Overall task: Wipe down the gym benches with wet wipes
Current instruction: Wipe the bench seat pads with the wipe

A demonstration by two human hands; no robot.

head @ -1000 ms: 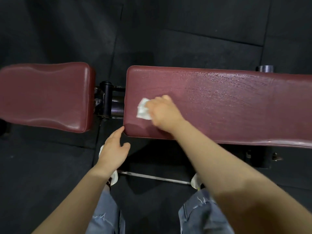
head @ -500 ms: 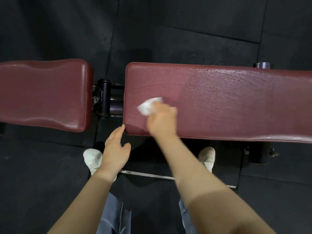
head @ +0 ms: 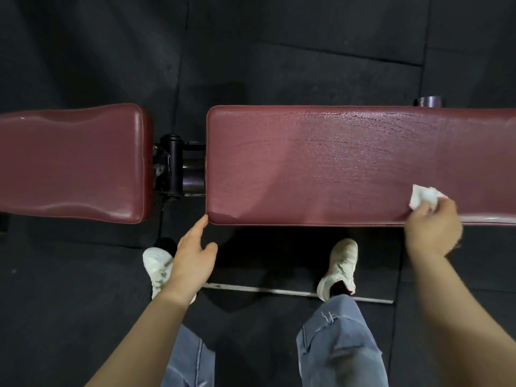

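Note:
A dark red padded gym bench lies across the view in two parts: a long back pad on the right and a seat pad on the left. The long pad's surface shines wet toward its far right. My right hand pinches a crumpled white wet wipe against the near edge of the long pad at the right. My left hand hangs open below the long pad's near left corner, its fingertip at that corner.
A black metal hinge and frame post sits in the gap between the two pads. A steel bar of the frame crosses the black rubber floor by my white shoes. A round frame end shows behind the long pad.
My right hand has slid the wipe from the long pad's left end along its near side to the right. The left hand has stayed at the pad's corner.

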